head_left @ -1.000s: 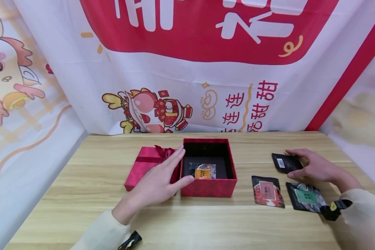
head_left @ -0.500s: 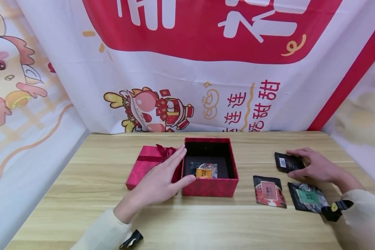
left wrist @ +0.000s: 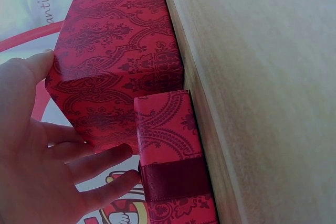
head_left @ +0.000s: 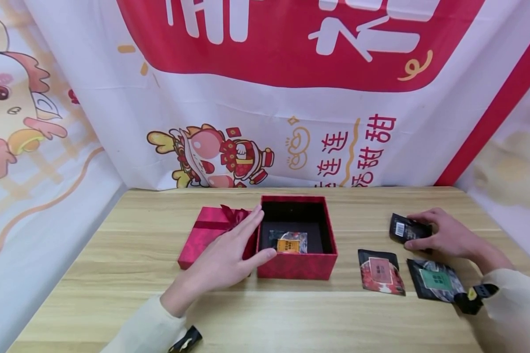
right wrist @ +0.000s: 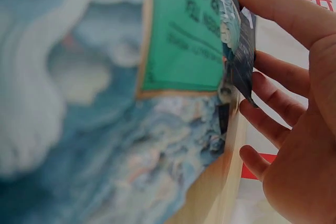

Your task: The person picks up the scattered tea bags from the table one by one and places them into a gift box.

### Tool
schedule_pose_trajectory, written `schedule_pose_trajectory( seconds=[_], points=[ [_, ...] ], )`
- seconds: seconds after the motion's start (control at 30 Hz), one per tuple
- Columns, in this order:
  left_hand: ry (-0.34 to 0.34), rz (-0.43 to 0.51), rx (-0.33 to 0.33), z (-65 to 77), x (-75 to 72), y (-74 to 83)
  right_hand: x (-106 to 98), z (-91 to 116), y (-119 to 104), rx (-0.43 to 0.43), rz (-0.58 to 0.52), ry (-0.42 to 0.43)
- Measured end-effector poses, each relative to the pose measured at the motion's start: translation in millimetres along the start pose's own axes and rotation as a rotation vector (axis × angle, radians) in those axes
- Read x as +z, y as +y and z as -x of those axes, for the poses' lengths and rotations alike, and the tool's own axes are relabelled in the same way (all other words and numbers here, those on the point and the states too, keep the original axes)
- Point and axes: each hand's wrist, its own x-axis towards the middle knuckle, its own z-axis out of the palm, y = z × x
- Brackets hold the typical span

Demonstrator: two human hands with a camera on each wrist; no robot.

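My left hand (head_left: 223,257) lies with fingers extended at the left side of a red patterned gift box (head_left: 296,265), its thumb near the box's front left edge. In the left wrist view the thumb touches the box (left wrist: 118,35), and the fingertips reach the gap beside the lid (left wrist: 168,124). Inside the box is a sachet with an orange label (head_left: 291,243). At the right, my right hand (head_left: 446,234) pinches a black sachet (head_left: 408,229) between thumb and fingers; its barcode side faces up, slightly tilted. The right wrist view shows that sachet (right wrist: 242,56) edge-on.
The red lid with its ribbon bow (head_left: 203,235) leans close to the box's left side. A red-label sachet (head_left: 382,272) and a green-label sachet (head_left: 435,279) lie flat on the wooden table (head_left: 318,318), nearer than the right hand. A printed cloth (head_left: 282,108) hangs behind.
The black sachet has tilted up a little at its far left edge, in my right hand's pinch. My left hand stays at the box. The head view has shifted slightly.
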Motion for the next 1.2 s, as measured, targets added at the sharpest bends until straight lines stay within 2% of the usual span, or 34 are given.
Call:
schedule_pose_trajectory(
  seconds=[0.43, 0.67, 0.9, 1.2],
  points=[
    [0.000, 0.003, 0.007, -0.4, 0.0, -0.7, -2, 2, -18, -0.050, -0.009, 0.055],
    [0.003, 0.001, 0.004, -0.4, 1.0, -1.0, -3, 4, -46, -0.125, -0.004, 0.122],
    [0.003, 0.009, -0.001, -1.0, 1.9, -0.9, -4, 5, -78, -0.167, -0.050, 0.166],
    [0.001, 0.007, -0.001, -0.9, 1.5, -1.2, -2, 5, -116, -0.301, -0.080, 0.237]
  ],
)
